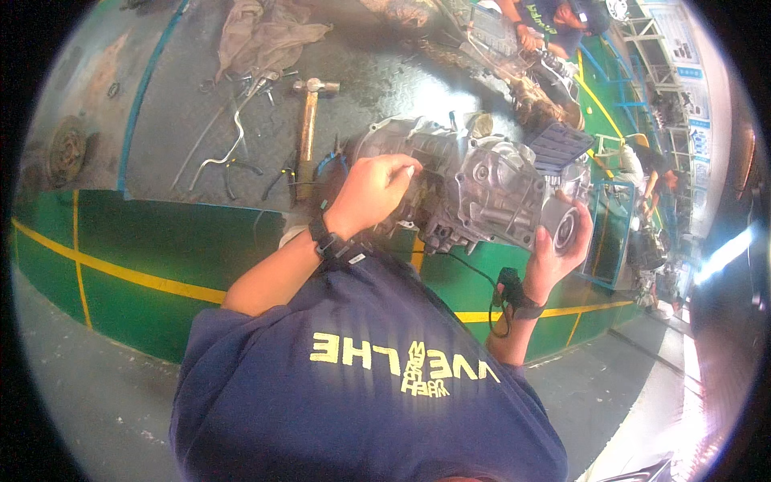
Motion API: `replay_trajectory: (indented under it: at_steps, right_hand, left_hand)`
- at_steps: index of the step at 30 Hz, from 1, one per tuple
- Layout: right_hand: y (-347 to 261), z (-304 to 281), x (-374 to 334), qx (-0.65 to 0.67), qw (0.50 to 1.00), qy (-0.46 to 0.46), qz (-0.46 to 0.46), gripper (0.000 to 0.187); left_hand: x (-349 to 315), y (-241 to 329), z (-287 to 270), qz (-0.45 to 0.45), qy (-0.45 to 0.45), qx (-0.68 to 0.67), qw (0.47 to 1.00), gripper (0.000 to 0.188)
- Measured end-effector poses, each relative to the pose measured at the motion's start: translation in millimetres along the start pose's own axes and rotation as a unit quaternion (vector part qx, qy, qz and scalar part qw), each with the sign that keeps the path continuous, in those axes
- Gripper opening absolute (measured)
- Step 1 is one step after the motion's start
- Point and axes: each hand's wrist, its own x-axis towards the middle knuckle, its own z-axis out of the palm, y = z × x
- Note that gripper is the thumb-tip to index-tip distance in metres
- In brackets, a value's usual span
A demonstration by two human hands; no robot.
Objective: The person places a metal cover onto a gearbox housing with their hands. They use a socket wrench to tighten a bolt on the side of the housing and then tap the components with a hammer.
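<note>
A grey metal gearbox (494, 189) lies on the bench in front of me, its ribbed housing at the left and a round end at the right. My left hand (373, 191) rests over its near left side with the fingers curled and pinched together; whatever is between them is hidden. At the other end, my right hand (569, 245) wraps the round end (564, 229) of the gearbox, thumb on the near side and fingers around the far side. A dark ring shows in that end's face. Both wrists carry black bands.
Left of the gearbox lie a hammer (308, 120), a bent metal rod (238, 132), pliers (279, 178) and a crumpled cloth (261, 40). More metal assemblies (538, 88) stand behind. A co-worker (554, 20) works at the far right. A black cable (474, 269) hangs below the bench.
</note>
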Motion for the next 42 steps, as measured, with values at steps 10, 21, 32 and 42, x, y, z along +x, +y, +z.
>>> replay_trajectory:
  at_steps: [10, 21, 32, 42]
  right_hand:
    - [-1.4, 0.8, 0.9, -0.014, 1.0, -0.013, -0.009, 0.073]
    - [-6.2, 4.0, -2.2, -0.018, 1.0, -0.012, -0.015, 0.07]
    - [-15.8, 3.3, -5.8, 0.039, 0.999, 0.008, -0.01, 0.109]
    - [-10.6, -9.0, -0.7, -0.042, 0.998, 0.02, -0.048, 0.106]
  left_hand:
    - [-1.0, 4.2, 0.1, -0.024, 0.007, 0.007, 1.0, 0.022]
    - [-0.1, 2.6, 0.6, -0.021, 0.012, 0.001, 1.0, 0.021]
    - [-4.9, -9.7, -19.3, -0.048, 0.038, -0.046, 0.997, 0.028]
    - [-37.1, -243.1, -149.0, -0.184, -0.051, 0.534, 0.824, 0.029]
